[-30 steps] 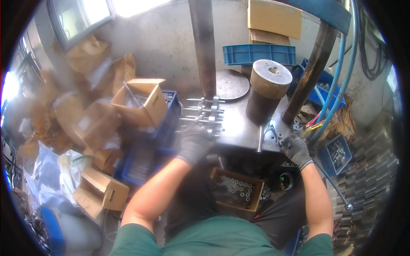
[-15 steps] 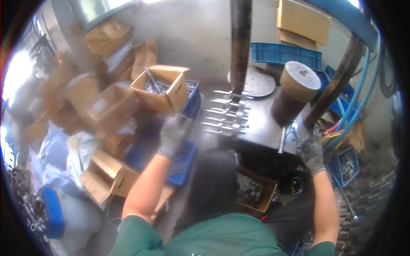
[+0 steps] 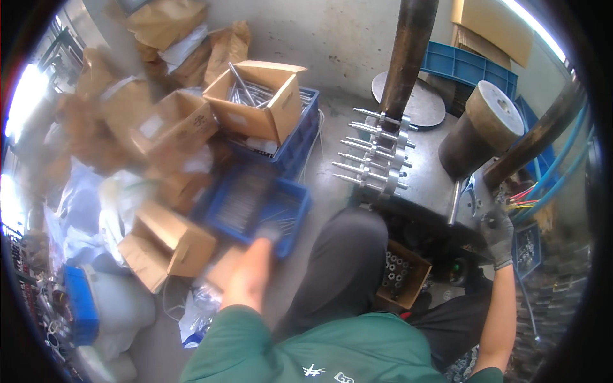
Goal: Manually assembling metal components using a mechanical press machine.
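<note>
My left hand (image 3: 271, 232), in a grey glove and smeared by motion, is over the near part of a blue tray (image 3: 295, 225) of thin metal rods. Its fingers cannot be made out. At the right edge of the metal worktable (image 3: 426, 186), my gloved right hand (image 3: 498, 237) has its fingers bent. What they hold, if anything, is hidden. Close to it lie pliers (image 3: 470, 196) and a metal bar (image 3: 455, 203). Along the table's left edge stands a row of several metal shafts with round collars (image 3: 377, 153), their thin ends pointing left.
An open carton of metal rods (image 3: 285, 113) sits on a blue crate (image 3: 305, 142). Cartons and brown paper bags (image 3: 167, 25) crowd the left. A dark post (image 3: 410, 60) and a thick cylinder (image 3: 476, 131) rise at the table. Below is a box of washers (image 3: 418, 281).
My left hand has moved down and nearer to me, over the blue tray. My right hand stays by the table's right edge. The whole view has shifted.
</note>
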A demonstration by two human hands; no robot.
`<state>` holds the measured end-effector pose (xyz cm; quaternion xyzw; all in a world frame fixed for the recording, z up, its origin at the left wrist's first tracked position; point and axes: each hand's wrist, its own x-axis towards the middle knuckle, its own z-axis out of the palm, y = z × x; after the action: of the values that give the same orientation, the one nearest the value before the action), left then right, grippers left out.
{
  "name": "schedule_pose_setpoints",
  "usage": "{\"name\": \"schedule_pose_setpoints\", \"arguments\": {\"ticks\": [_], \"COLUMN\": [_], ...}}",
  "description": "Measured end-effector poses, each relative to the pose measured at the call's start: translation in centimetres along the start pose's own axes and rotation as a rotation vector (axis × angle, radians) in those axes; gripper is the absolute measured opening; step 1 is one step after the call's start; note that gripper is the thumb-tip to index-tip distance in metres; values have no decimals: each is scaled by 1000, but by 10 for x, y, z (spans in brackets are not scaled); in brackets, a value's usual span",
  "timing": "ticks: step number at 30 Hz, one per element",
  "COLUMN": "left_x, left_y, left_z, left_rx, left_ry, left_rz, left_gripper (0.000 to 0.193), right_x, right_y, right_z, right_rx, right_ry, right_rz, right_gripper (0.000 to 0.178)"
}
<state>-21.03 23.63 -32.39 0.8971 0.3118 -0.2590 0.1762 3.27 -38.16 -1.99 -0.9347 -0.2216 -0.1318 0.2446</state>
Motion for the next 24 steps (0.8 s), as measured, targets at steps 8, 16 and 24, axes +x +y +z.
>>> {"name": "schedule_pose_setpoints", "arguments": {"ticks": [8,16,24], "left_x": [62,56,63], "left_y": [-17,6,-1], "left_z": [37,40,36], "left_rx": [205,299,394], "left_ry": [14,116,40], "left_rz": [77,43,112], "left_gripper": [75,27,34], "right_x": [-15,-18,-20], "right_y": [-7,-5,-2], "right_z": [-22,-25,-27], "right_rx": [1,-73,0], "right_ry": [59,94,52], "right_rz": [-74,-45,49], "right_gripper": [16,16,21]}}
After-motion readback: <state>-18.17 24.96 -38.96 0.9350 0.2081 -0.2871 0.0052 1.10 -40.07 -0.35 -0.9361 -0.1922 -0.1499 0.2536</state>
